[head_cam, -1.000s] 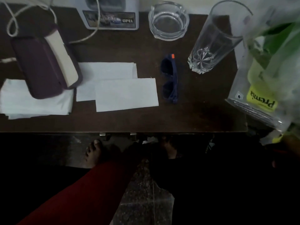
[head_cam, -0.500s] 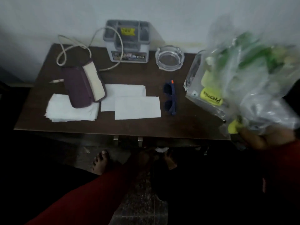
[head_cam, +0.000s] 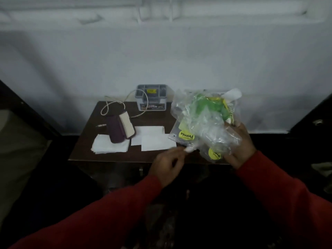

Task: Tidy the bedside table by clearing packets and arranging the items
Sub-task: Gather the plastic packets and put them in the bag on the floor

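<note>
The bedside table [head_cam: 79, 155], dark wood, stands against a pale wall [head_cam: 161, 60]; the room around it is dim. Your right hand [head_cam: 239, 146] grasps a bundle of clear packets [head_cam: 203, 121], raised over the table's right end. Your left hand [head_cam: 166, 165] has its fingers curled, seemingly pinching the bundle's lower corner; blur leaves that uncertain. On the table: a grey organiser [head_cam: 151, 97] at the back, a maroon case [head_cam: 119, 129] left of centre on folded tissues [head_cam: 109, 147], white papers [head_cam: 152, 141] beside it.

Dim rm, pale wall [head_cam: 179, 60], dark wood table [head_cam: 84, 146], speckled floor [head_cam: 167, 229]
</note>
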The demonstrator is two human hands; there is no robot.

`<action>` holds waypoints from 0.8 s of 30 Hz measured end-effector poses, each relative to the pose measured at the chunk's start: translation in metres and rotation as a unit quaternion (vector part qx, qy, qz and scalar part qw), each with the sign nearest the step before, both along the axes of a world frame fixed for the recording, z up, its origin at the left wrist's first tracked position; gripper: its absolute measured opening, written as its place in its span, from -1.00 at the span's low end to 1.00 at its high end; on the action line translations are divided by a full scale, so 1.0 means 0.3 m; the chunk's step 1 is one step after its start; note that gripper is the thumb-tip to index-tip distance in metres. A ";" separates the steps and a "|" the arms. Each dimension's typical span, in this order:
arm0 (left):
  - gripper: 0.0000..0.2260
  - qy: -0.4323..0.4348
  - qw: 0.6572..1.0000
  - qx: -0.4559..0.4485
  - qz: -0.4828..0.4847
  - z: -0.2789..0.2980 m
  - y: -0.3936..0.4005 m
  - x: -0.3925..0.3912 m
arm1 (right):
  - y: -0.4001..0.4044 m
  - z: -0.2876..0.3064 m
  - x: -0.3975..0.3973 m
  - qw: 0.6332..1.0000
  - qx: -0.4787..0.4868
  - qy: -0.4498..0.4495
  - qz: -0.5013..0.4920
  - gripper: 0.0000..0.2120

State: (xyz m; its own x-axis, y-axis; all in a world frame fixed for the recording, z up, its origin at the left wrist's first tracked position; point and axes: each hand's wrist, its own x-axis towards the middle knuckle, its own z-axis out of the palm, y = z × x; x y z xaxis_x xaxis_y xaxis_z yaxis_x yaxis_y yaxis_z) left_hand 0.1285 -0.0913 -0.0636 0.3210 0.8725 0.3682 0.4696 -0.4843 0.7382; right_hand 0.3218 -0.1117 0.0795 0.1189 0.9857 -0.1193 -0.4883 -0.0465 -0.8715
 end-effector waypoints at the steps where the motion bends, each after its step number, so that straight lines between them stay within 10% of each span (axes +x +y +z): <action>1: -0.84 -0.041 0.998 -0.026 0.035 0.069 0.022 0.022 | -0.014 0.013 0.010 1.000 0.021 0.006 0.003 -0.36; 10: -0.39 -0.349 0.879 -0.324 -0.041 0.497 0.026 0.509 | -0.152 0.078 0.297 0.986 0.069 -0.055 -0.140 -0.33; 13: -0.10 -0.258 0.857 -0.442 -0.066 0.477 -0.030 0.692 | -0.213 0.004 0.433 0.968 0.037 -0.123 -0.214 -0.65; 19: -0.34 -0.219 0.733 -0.643 -0.041 0.210 -0.161 0.955 | -0.384 -0.301 0.623 0.961 -0.091 -0.159 -0.209 -0.50; 24: -0.12 -0.022 0.690 -0.721 -0.059 0.080 -0.183 0.951 | -0.467 -0.539 0.646 0.942 -0.216 -0.129 -0.224 -0.32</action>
